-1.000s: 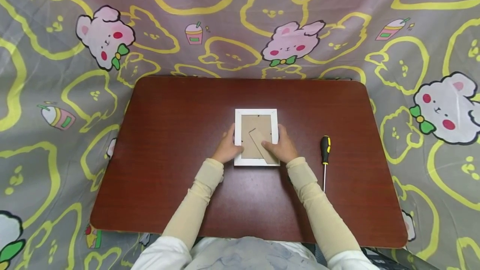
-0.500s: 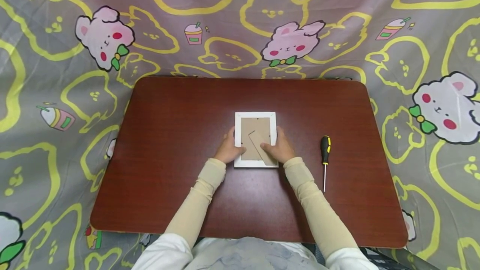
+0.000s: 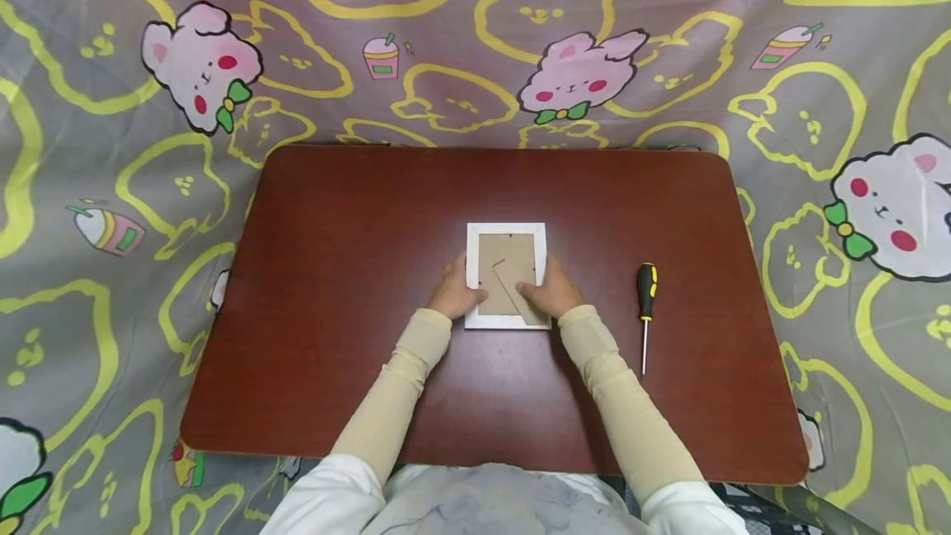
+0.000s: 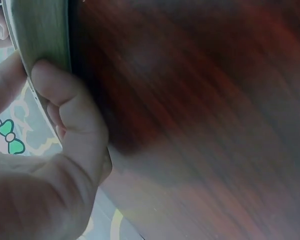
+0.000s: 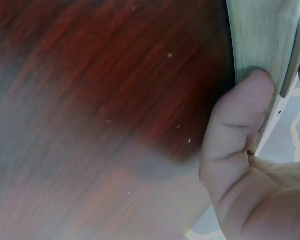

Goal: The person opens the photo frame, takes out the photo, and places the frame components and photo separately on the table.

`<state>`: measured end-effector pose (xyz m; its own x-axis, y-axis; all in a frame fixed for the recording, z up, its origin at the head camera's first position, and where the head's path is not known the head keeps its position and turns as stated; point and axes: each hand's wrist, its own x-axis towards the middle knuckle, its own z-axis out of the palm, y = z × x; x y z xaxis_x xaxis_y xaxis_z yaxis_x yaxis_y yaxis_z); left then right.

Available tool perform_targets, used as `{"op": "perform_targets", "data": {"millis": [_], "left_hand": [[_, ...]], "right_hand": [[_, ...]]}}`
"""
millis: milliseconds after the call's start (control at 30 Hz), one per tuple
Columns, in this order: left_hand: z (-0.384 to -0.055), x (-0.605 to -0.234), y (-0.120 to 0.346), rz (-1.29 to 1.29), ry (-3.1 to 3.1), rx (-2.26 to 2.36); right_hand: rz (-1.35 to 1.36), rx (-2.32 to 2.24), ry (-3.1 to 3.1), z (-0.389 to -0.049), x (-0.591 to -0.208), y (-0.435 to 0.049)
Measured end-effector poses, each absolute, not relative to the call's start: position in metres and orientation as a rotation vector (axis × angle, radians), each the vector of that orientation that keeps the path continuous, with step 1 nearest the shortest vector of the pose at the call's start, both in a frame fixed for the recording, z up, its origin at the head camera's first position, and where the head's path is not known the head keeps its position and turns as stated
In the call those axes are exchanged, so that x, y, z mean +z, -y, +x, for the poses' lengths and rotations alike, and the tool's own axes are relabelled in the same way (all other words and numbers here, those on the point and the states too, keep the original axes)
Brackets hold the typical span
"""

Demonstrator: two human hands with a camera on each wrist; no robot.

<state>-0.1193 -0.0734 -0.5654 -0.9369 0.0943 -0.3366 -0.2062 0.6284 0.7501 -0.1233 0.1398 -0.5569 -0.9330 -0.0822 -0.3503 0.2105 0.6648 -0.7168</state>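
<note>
A white picture frame (image 3: 507, 228) lies back side up in the middle of the table, its brown backing board (image 3: 492, 248) showing. A slanted stand flap (image 3: 513, 283) crosses the lower right of that board. My left hand (image 3: 454, 291) grips the frame's left side, thumb on the back and fingers along the edge. On the opposite side my right hand (image 3: 555, 289) holds the frame, its thumb over the stand flap. Both wrist views show curled fingers against the frame's pale wooden edge (image 4: 45, 35). The frame's front is hidden.
A screwdriver (image 3: 646, 291) with a black and yellow handle lies on the reddish-brown table (image 3: 334, 221) to the right of the frame, its shaft toward me. A patterned curtain (image 3: 461, 40) surrounds the table at the back and sides.
Over the last second the frame came slightly toward me, with its far edge lower in view, and both hands moved with it. The head view has tilted a little.
</note>
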Motion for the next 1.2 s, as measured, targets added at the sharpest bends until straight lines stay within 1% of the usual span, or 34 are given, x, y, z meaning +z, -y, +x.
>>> {"op": "perform_targets", "data": {"millis": [700,1033,1200], "left_hand": [[-0.119,-0.563,0.075,-0.057,-2.508,1.218],[-0.119,-0.561,0.075,-0.064,-2.523,1.193],[-0.119,-0.561,0.075,-0.054,-2.521,1.172]], "right_hand": [[0.093,-1.123,-2.554,-0.121,-0.555,-0.14],[-0.008,-0.966,-2.491,-0.112,-0.547,-0.14],[-0.026,-0.884,-2.518,-0.111,-0.55,-0.14]]}}
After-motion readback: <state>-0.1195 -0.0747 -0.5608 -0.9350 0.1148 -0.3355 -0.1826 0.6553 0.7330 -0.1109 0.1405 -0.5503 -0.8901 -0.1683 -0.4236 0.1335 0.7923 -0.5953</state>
